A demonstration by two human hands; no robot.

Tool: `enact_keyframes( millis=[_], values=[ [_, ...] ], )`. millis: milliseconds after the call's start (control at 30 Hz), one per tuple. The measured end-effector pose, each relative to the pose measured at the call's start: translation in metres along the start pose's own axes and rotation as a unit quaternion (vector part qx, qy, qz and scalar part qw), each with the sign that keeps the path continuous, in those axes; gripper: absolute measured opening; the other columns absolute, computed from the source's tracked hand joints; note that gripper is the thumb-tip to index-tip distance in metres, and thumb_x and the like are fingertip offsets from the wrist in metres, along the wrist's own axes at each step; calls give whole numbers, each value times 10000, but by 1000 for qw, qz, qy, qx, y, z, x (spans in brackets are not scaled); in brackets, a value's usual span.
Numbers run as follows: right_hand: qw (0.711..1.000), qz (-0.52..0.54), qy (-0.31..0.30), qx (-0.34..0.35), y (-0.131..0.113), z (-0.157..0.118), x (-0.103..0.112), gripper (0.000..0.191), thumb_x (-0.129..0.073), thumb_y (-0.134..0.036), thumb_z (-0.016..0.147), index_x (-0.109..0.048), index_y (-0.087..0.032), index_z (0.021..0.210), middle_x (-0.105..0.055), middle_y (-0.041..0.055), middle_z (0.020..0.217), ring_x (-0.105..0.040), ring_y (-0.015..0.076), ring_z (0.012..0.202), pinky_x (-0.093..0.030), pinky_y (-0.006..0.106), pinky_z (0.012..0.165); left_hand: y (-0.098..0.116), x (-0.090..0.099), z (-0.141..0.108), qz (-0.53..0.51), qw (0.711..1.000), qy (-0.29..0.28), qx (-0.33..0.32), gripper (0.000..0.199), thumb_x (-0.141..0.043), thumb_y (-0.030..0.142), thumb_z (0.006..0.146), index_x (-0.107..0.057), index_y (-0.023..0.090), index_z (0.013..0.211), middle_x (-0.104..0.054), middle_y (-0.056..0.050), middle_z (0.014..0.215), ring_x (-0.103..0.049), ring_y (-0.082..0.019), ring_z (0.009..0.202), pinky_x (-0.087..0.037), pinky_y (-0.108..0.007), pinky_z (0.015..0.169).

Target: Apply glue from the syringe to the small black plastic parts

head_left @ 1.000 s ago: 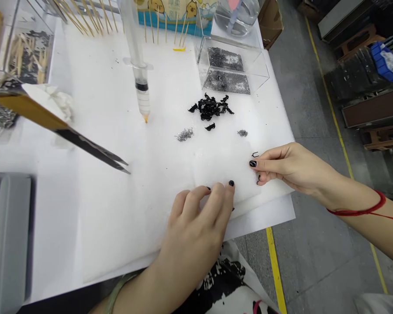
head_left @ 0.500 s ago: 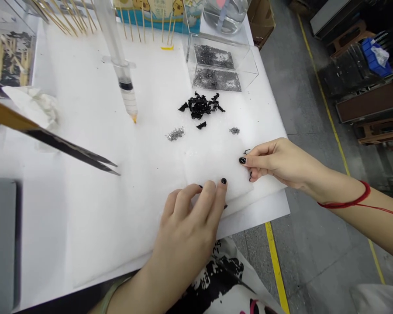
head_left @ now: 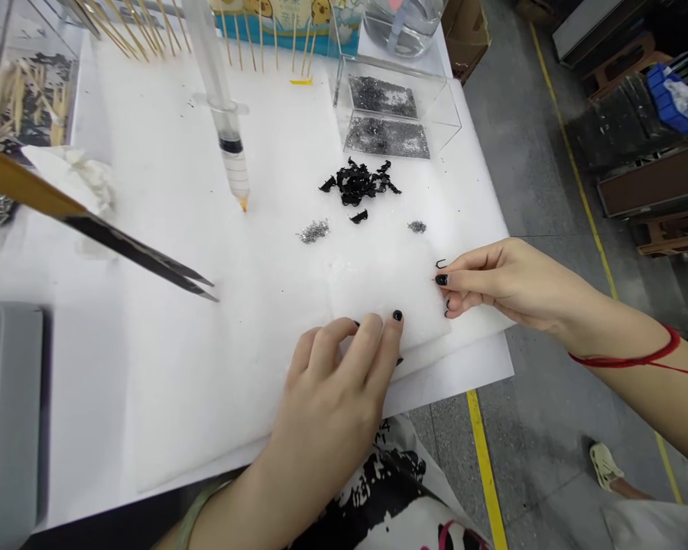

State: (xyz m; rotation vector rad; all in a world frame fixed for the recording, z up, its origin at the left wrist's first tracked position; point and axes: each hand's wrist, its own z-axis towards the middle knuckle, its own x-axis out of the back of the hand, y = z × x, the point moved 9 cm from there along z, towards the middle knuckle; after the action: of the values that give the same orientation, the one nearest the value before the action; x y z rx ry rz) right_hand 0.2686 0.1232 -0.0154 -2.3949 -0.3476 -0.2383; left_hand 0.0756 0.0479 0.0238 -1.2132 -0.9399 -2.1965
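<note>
My right hand point(head_left: 481, 279) pinches a small black forked piece point(head_left: 441, 264) between thumb and fingertips, just above the right edge of the white foam sheet point(head_left: 206, 397). Near the sheet's front edge rests my left hand point(head_left: 335, 382), its fingers bent and a little apart, with nothing visible in it. Beyond the hands lies a heap of black curled pieces point(head_left: 358, 183), one loose piece point(head_left: 358, 217) beside it. Two small piles of tiny silvery bits, a left one point(head_left: 314, 231) and a right one point(head_left: 417, 227), sit closer to me.
Tweezers point(head_left: 143, 248) reach in from the left. A syringe point(head_left: 229, 145) with an orange tip is behind them. At the back are a clear box point(head_left: 401, 99), several wooden sticks point(head_left: 258, 46) and a water container point(head_left: 404, 30). A grey block point(head_left: 8, 412) sits left; a person's shoe point(head_left: 605, 464) shows lower right.
The view has shifted slightly, so the table things appear farther right. My right hand has moved a little right, still pinching the black piece. A shoe has come into view on the floor.
</note>
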Motion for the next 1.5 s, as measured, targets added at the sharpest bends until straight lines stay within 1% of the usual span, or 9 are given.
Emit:
enact_keyframes(
  millis=[133,267,567,700,867,1167,1267,1367,1500],
  values=[
    [1000,-20,-1,9,-3,-1,-2,297,-930,-364,608,-761,-127,663,-693,82,607,-685,148,571,-609,206,580,-1,0,0,-3,1000,-6,3,528,-698,34,834,-593,77,1350,-615,-118,1188,-473,-275,1009,-416,-398,830],
    [999,-46,-1,22,-5,-2,-1,252,-892,-347,683,-750,-145,634,-692,77,611,-678,144,578,-623,230,625,-1,-1,1,-5,1000,-9,5,520,-702,39,842,-594,77,1350,-614,-119,1188,-475,-276,1017,-419,-401,838],
    [998,-60,-8,30,1,2,3,130,-807,-298,758,-786,-176,718,-701,70,616,-675,146,573,-616,228,630,0,1,-1,-12,1000,-11,4,486,-703,73,875,-594,74,1349,-583,-124,1214,-471,-278,1022,-406,-408,844],
    [997,-65,-6,37,0,1,2,126,-780,-291,789,-786,-178,734,-708,63,624,-679,139,580,-617,221,653,0,1,-1,-16,1000,-11,5,490,-704,66,874,-593,73,1351,-578,-123,1218,-470,-279,1026,-404,-413,855],
    [995,-88,-5,41,0,1,3,157,-800,-331,776,-775,-184,725,-700,55,613,-683,158,590,-630,271,711,-1,-1,1,-21,1000,-16,7,484,-709,73,874,-600,74,1345,-581,-121,1210,-468,-280,1021,-406,-416,851],
    [982,-183,36,42,-8,0,4,213,-709,-309,812,-735,-192,635,-700,39,615,-672,148,611,-571,305,809,0,1,1,-18,1000,-8,4,495,-711,56,850,-617,70,1335,-597,-119,1204,-483,-280,1008,-409,-418,849],
    [972,-223,59,36,-10,0,2,227,-662,-253,806,-697,-194,590,-681,24,583,-640,135,598,-523,269,677,0,2,2,-16,1000,-2,4,483,-713,58,850,-625,73,1325,-590,-116,1203,-484,-277,998,-408,-419,846],
    [960,-271,68,21,-15,2,-1,180,-645,-190,764,-690,-197,590,-671,18,558,-571,127,529,-382,236,460,-1,1,2,-14,1000,-4,5,465,-704,78,870,-623,73,1328,-580,-119,1211,-486,-281,1004,-408,-426,851],
    [950,-309,50,-1,-23,8,-9,177,-639,-145,719,-665,-187,550,-633,6,488,-378,71,356,-233,217,335,0,0,1,-10,1000,-11,1,453,-687,82,889,-611,71,1336,-568,-122,1224,-488,-288,1020,-411,-428,857]
  ],
)
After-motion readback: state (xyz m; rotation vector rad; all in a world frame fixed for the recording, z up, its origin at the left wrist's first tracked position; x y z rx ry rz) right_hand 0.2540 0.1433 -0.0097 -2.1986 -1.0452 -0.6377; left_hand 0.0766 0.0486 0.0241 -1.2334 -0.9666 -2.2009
